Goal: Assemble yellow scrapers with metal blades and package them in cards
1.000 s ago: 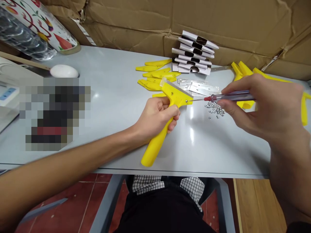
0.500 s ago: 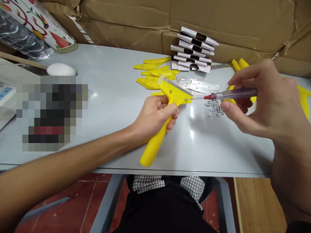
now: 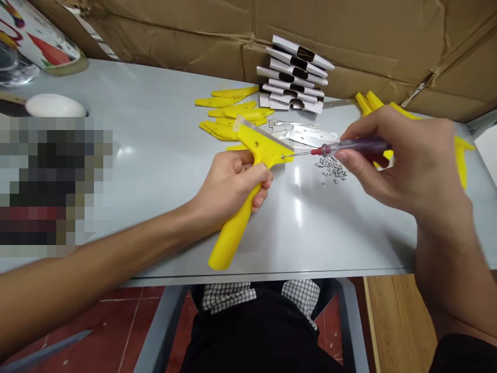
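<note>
Left hand [image 3: 232, 184] grips yellow tool [image 3: 232, 233] over glossy table [image 3: 155, 140] (cardboard [image 3: 186, 39] behind).

A screwdriver [image 3: 326, 150] (red-collared) meets a screw [image 3: 282, 156] on the scraper [image 3: 265, 149].

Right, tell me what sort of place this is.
Probably a small assembly workspace: a pile of small metal fasteners and several flat yellow pieces lie on the table, and the right hand holds a screwdriver to a yellow tool.
</note>
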The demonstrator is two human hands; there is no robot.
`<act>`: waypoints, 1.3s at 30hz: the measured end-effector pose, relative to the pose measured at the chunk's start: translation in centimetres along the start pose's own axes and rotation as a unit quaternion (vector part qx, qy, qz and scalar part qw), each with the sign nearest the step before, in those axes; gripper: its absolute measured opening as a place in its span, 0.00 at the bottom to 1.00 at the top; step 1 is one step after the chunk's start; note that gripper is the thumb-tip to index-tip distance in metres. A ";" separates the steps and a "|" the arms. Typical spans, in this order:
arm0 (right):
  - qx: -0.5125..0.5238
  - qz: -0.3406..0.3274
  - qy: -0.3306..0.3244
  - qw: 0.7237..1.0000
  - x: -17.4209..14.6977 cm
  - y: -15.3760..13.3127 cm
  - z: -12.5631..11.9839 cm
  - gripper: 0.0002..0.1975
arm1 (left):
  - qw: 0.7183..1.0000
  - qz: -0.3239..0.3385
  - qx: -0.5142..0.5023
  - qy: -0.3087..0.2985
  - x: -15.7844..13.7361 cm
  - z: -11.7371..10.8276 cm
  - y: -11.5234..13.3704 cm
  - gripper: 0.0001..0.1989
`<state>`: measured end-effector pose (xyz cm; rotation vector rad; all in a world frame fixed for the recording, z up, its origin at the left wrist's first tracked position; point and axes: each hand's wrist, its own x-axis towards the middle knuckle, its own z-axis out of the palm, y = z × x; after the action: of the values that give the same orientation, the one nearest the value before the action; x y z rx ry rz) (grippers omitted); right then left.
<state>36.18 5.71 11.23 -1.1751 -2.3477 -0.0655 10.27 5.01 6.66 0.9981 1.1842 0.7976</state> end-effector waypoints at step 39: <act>0.031 -0.017 -0.004 0.999 -0.1 0.2 0.1 0.11 | 0.999 0.026 0.027 -0.002 -0.2 0.1 0.3 0.07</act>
<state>36.28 5.80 11.05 -1.1078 -2.3596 -0.0001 10.38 4.94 7.03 1.0777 1.1860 0.8070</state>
